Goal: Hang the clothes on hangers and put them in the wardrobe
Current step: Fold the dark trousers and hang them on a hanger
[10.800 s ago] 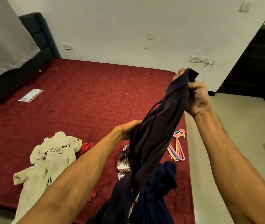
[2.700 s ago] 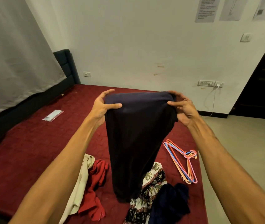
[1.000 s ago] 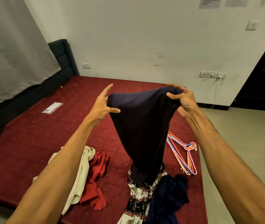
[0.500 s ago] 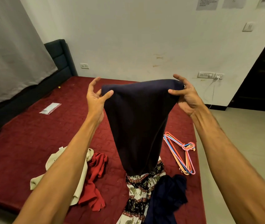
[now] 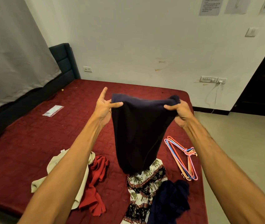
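**Dark garment held up over the bed**

Closest to me, at the bed's (image 5: pixel 31 143) near edge, lie the loose clothes: a cream shirt (image 5: pixel 54 165) on the left, a red cloth (image 5: pixel 96 178) touching it, then a patterned piece (image 5: pixel 146 180) with a navy heap (image 5: pixel 170 201) against its right side. Just past those, near the right edge, sits a bundle of coloured hangers (image 5: pixel 181 156) – none of them picked up.

Above the pile both arms reach out, and the dark garment (image 5: pixel 138 131) hangs between the hands, its lower end just over the patterned piece. The left hand (image 5: pixel 103 109) pinches one top corner under the thumb, forefinger pointing up. The right hand (image 5: pixel 181 110) is clenched on the bunched opposite corner.

Further back a small packet (image 5: pixel 53 109) lies on the red cover. Beyond it – a dark headboard (image 5: pixel 64 62), a grey curtain (image 5: pixel 12 46), the white wall with its switches (image 5: pixel 208 79), and a dark door (image 5: pixel 264 78) at right.
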